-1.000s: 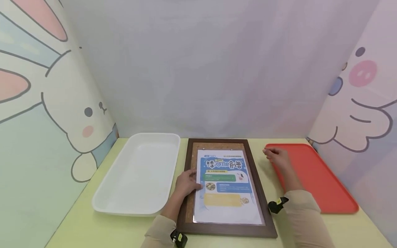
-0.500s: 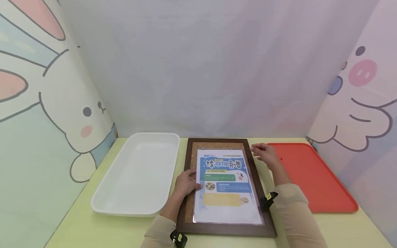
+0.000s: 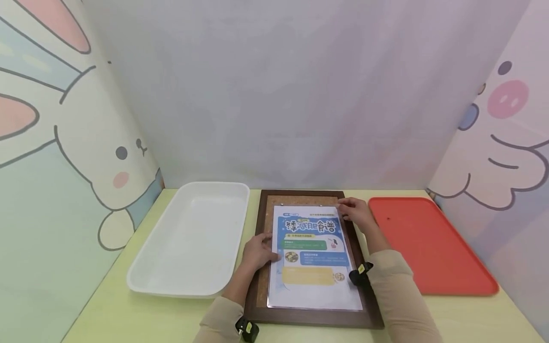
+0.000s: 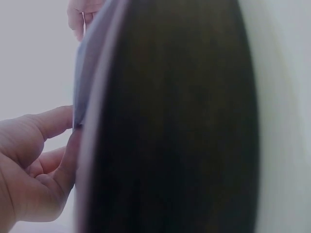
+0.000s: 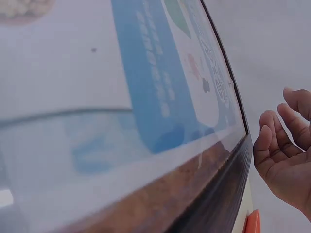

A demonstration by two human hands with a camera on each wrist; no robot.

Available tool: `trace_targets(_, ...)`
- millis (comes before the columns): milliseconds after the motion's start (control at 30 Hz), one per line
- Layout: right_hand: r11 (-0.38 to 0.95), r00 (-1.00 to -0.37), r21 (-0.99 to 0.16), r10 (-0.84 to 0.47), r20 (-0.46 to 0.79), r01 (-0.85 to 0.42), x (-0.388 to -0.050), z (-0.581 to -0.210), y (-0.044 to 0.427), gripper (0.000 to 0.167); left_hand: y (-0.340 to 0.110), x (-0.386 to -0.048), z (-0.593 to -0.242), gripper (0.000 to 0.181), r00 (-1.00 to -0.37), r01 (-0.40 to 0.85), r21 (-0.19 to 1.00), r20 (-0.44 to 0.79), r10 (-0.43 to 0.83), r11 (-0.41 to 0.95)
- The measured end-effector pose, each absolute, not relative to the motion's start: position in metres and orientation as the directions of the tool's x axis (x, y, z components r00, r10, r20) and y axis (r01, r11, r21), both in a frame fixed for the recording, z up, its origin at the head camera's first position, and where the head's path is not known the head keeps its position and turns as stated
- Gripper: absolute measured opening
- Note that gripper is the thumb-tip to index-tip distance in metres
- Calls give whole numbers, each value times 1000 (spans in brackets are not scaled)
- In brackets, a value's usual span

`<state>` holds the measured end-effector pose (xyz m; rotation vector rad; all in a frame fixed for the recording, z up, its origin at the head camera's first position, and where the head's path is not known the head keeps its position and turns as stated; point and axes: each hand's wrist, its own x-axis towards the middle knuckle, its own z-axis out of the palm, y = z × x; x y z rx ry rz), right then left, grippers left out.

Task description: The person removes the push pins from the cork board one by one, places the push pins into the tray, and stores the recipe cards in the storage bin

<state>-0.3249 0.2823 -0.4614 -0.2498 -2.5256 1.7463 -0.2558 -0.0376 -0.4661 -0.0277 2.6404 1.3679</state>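
A printed sheet in a clear cover [image 3: 315, 295] lies on a cork board with a dark wooden frame [image 3: 313, 318]. My left hand [image 3: 257, 252] rests at the sheet's left edge, thumb and fingers spread; in the left wrist view, the hand [image 4: 36, 170] touches the edge of the sheet. Over the sheet's top right corner is my right hand [image 3: 358, 214], its fingertips drawn together. In the right wrist view, the right hand [image 5: 286, 155] has bent fingers; whether a small thing is pinched there cannot be told. Small pins show at the sheet's top edge.
To the left of the board stands a white tray [image 3: 188, 247]. On the right lies a red tray [image 3: 433, 247] with a tiny dark red thing [image 3: 388, 218] in it. A curtain rises behind the table, with cartoon-printed walls at both sides.
My right hand has moved left from the red tray's edge, across the board's frame, to the sheet's top right corner. The left hand has stayed at the sheet's left edge.
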Motion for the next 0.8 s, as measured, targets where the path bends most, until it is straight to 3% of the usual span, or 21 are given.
trace_targets(467, 388, -990, -920, 143, 2, 54, -337, -465, 265, 37, -37, -258, -469, 68, -986, -105, 807, -161, 45, 581)
trace_targets(800, 472, -987, -879, 162, 14, 65, -351, -471, 257, 27, -37, -257, -467, 68, -986, -91, 815, -153, 62, 572)
